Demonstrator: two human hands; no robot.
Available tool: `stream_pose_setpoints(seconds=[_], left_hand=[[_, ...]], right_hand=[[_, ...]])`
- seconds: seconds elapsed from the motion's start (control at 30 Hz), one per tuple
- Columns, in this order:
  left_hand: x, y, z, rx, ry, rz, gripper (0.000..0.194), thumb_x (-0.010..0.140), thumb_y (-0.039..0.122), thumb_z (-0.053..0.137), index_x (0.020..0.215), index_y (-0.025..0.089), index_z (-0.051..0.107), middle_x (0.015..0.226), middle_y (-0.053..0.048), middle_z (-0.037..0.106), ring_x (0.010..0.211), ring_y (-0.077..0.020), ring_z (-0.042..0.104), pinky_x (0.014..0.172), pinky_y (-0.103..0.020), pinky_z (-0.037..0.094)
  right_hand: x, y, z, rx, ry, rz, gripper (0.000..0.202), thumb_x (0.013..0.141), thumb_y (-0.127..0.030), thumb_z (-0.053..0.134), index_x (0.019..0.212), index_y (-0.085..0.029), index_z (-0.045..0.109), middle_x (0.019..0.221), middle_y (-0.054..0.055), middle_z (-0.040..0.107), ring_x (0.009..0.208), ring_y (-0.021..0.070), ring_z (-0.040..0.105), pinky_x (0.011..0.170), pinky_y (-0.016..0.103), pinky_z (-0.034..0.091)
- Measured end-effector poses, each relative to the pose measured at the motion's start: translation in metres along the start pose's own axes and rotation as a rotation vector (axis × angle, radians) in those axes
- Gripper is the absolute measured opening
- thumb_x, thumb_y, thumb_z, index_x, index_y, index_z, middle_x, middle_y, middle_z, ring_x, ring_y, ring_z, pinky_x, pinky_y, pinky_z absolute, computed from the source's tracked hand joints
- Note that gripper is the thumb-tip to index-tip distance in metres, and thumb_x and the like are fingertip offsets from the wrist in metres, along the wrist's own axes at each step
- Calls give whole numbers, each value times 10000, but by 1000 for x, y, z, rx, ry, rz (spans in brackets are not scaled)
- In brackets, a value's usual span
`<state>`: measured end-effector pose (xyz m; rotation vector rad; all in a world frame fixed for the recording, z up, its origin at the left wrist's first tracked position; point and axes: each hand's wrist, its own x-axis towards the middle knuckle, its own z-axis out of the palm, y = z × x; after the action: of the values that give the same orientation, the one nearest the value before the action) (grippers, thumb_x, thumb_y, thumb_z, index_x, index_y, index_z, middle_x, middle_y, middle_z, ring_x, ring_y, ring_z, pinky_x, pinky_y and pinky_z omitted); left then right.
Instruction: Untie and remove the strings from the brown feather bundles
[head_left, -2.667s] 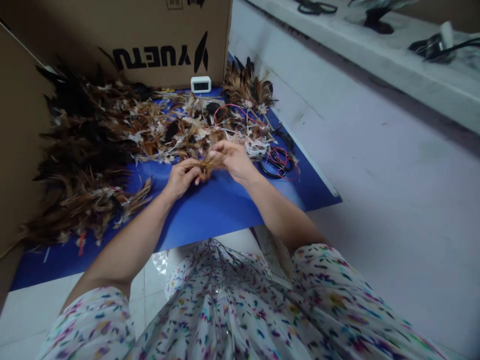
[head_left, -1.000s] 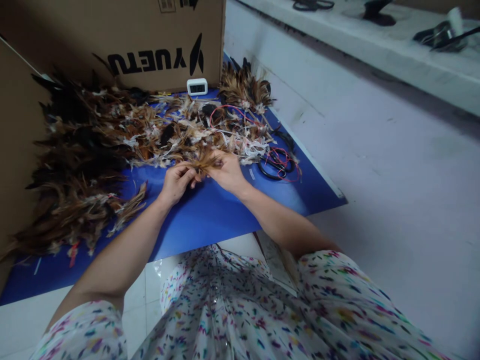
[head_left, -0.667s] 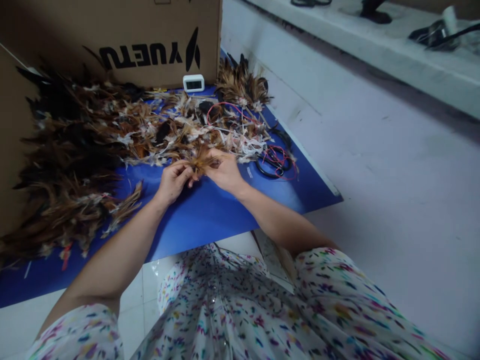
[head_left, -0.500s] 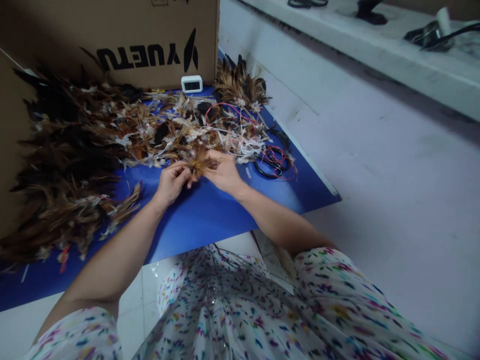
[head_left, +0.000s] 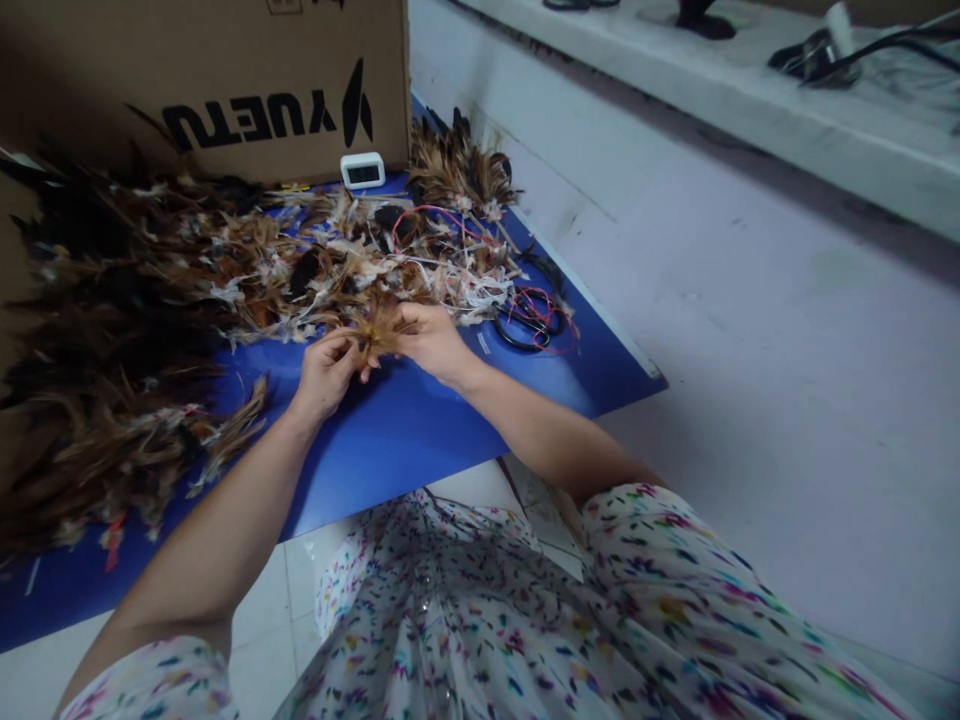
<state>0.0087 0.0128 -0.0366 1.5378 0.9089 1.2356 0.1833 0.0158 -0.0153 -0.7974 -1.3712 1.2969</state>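
Golden-brown feather tuft (head_left: 378, 330), wispy, splayed outward, pinched between left grip (head_left: 328, 370) and right grip (head_left: 433, 342)

White device (head_left: 363, 171) (cardboard box (head_left: 247, 55) behind)

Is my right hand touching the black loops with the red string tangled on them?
Apart. The head view plainly shows blue tabletop between the right hand, which is at the small feather bunch, and the black loops.
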Motion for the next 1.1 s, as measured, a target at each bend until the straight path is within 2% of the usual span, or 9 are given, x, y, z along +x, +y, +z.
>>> stream_pose_setpoints(seconds=[0.1,0.2,0.23,0.33,0.43,0.63,0.8,0.93,1.1], left_hand=[[0,5,3,-102,-3,-32,367,735,471,837,649,156,671,585,-13,646,423,-68,520,438,-197,401],[0,9,5,-159,19,-52,377,728,459,847,664,153,637,598,-10,667,417,-64,525,434,-190,402],[0,10,6,-172,28,-57,382,725,460,850,667,152,631,601,-9,671,415,-62,525,433,-189,403],[0,11,8,-213,51,-77,397,698,472,864,677,156,625,594,3,669,412,-59,520,429,-185,405],[1,11,8,-230,59,-87,414,676,483,875,671,158,619,589,9,664,410,-56,513,425,-183,403],[1,9,8,-237,65,-82,415,677,495,871,680,158,629,590,8,660,414,-56,513,424,-182,400],[0,11,9,-237,51,-76,402,698,489,858,675,151,641,603,2,663,426,-51,508,436,-181,405],[0,10,10,-272,53,-72,384,709,466,858,675,150,643,603,4,660,424,-50,514,438,-179,409],[0,9,10,-322,78,-97,382,690,451,873,690,154,633,602,12,657,421,-50,510,432,-176,408]], right_hand=[[3,-2,-2,4,-47,54,442,646,-572,823,698,-179,625,644,-25,626,576,91,526,538,233,446],[12,-9,-21,-173,19,-47,401,730,-568,770,792,-186,667,803,10,689,694,120,598,640,257,505],[15,-11,-31,-285,86,-112,349,773,-529,752,823,-192,679,850,21,697,765,136,623,724,279,526],[22,-18,-67,-748,453,-237,262,936,-454,595,899,-213,689,960,57,688,974,201,626,940,393,509],[26,-15,-93,-1119,625,-167,303,984,-416,523,883,-188,695,1007,112,678,1089,263,591,1034,499,449],[30,1,-96,-1374,576,70,194,885,-291,658,816,-121,721,1099,208,681,1141,364,572,1002,609,419],[32,-9,-104,-1135,594,-33,156,882,-204,598,819,-174,738,924,103,729,933,249,652,914,442,496],[33,-20,-108,-680,606,-183,149,865,-293,650,783,-185,713,777,24,700,740,151,622,762,307,504],[24,-34,-93,-214,433,-90,305,794,-503,737,807,-202,690,765,10,697,642,95,602,576,222,457]])
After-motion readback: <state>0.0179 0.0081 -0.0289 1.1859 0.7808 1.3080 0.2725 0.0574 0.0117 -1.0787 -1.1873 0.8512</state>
